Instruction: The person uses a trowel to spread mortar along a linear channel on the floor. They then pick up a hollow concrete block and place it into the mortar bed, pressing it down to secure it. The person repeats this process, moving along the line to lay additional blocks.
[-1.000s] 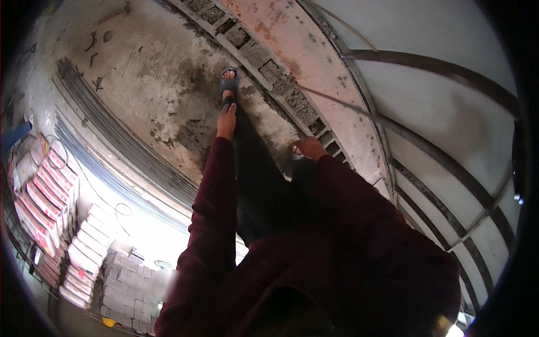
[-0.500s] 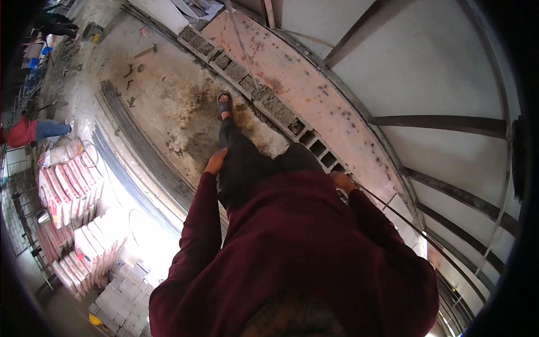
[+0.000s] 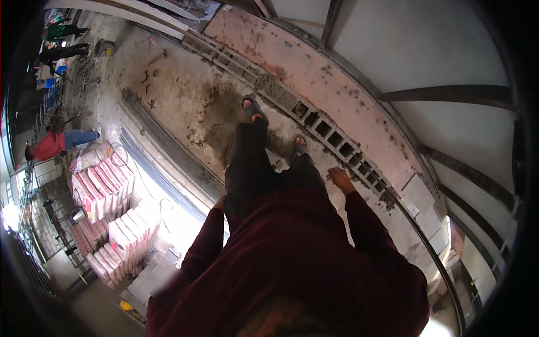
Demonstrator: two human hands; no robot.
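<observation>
My right hand [image 3: 340,178] hangs beside my right thigh with its fingers apart, holding nothing. Nearest to it is a low row of grey hollow concrete blocks [image 3: 286,96], its open cells facing up; hand and blocks appear apart. Close against my left thigh is my left hand [image 3: 220,203], mostly hidden by the leg and sleeve, so its fingers do not show. Both my feet, in dark sandals, stand on the stained concrete floor [image 3: 193,106] left of the block row.
Long dark bars [image 3: 163,137] lie on the floor to my left. Beyond them are stacked bags [image 3: 106,188] and a person in a red top [image 3: 53,144]. Two more people and a bucket [image 3: 104,47] are at the far left. A pinkish slab [image 3: 314,70] runs along the right.
The view has shifted along the block row, and my second foot has come into sight. My right hand now shows with spread fingers; my left has slid back along my thigh.
</observation>
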